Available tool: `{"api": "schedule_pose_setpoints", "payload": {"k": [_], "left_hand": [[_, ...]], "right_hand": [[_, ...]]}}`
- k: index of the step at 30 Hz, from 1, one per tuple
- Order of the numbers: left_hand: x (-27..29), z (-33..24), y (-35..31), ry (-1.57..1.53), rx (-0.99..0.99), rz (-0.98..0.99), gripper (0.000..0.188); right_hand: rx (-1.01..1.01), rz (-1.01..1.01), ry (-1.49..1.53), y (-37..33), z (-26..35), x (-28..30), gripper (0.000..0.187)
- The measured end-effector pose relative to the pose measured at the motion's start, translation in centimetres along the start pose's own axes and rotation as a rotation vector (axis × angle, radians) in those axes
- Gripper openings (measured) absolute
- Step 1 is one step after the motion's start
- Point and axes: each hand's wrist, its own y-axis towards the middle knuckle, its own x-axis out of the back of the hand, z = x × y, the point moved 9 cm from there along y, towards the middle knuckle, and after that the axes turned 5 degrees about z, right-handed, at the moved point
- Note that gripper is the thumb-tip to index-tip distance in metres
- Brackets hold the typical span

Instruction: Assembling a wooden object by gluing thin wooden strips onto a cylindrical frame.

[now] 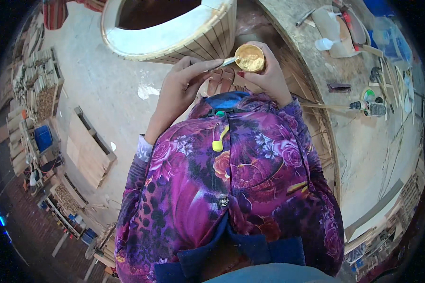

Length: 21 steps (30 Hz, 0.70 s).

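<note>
In my right hand point(273, 78) is a small round cup point(251, 48), its mouth toward me. Yellowish paste point(250, 61) coats the inside of this cup. My left hand point(182, 80) pinches a thin spatula-like tool point(228, 61) with a pale metallic end. The end of the tool meets the cup's left rim; whether it touches the paste I cannot tell. Just beyond both hands stands a big drum-shaped wooden piece point(198, 42) with slatted sides, a broad white top ring and a dark opening.
Curved wooden boards point(295, 52) lie on the right, beside a power tool point(374, 109). A white bottle point(324, 44) stands farther back at the right. Stacked wood strips point(35, 87), a flat board point(86, 153) and a blue container point(43, 138) are at the left.
</note>
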Motion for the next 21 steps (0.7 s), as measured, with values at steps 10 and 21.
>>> {"api": "schedule_pose_setpoints", "payload": {"k": [10, 21], "left_hand": [[-12.3, -9.8, 9.5, 0.479, -0.243, -0.147, 0.048], [-11.5, -10.4, 9.4, 0.406, -0.227, -0.073, 0.054]], "right_hand": [[0.08, 0.087, -0.086, -4.0, -1.6, 14.5, 0.056], [-0.08, 0.125, 0.147, -3.8, -0.8, 13.7, 0.055]]}}
